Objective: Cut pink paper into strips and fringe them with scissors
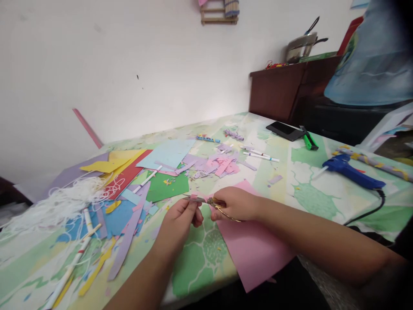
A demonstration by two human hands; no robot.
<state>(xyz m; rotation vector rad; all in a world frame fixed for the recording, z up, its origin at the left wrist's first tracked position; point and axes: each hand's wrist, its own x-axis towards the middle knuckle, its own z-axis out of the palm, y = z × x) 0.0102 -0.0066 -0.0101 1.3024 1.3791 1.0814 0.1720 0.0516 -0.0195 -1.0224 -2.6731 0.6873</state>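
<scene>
My right hand [237, 202] is wrapped round the handles of a pair of gold-handled scissors [222, 209]. Their blades point left, toward my left hand [180, 219]. Between the thumb and fingers of that hand is a small pink piece of paper [194, 197], which lies against the blades. Whether the blades are apart is too small to tell. Under my right wrist a large pink sheet [254, 249] hangs partly over the table's front edge. Beyond my hands lies a heap of pink and lilac paper scraps [222, 164].
At left are coloured sheets [166, 155], tangled white string [64, 202] and paper strips [130, 237]. A blue glue gun [355, 172] with a cord lies at right. Farther back are white markers [261, 156], a black phone [285, 130] and a green box cutter [310, 141].
</scene>
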